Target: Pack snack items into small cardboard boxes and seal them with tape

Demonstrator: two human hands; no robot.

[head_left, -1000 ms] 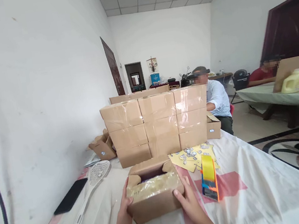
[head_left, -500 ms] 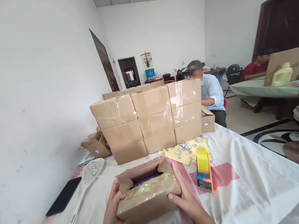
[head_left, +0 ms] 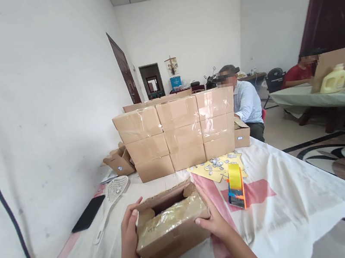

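Note:
Between my hands is a cardboard box (head_left: 174, 244) with its top partly open and clear tape across the near flap. My left hand (head_left: 130, 223) grips its left end, thumb near the upper edge. On the right end, my right hand (head_left: 213, 216) holds on with the thumb on the front face. The inside of the box is mostly dark. Just right of the box stands a tape dispenser (head_left: 236, 186) with a yellow roll. Behind it lie yellow sheets (head_left: 204, 172) with small labels scattered over them.
A stack of taped cardboard boxes (head_left: 181, 132) rises beyond my hands. To the left lie a white slotted skimmer (head_left: 116, 190), a black phone (head_left: 88, 213) and an open carton (head_left: 119, 162). Another box (head_left: 241, 135) sits by the stack's right end. A person (head_left: 247, 102) sits behind it.
The box has tilted slightly in my hands, and the purple thing seen inside it earlier is now out of sight. My view has shifted a little to the left.

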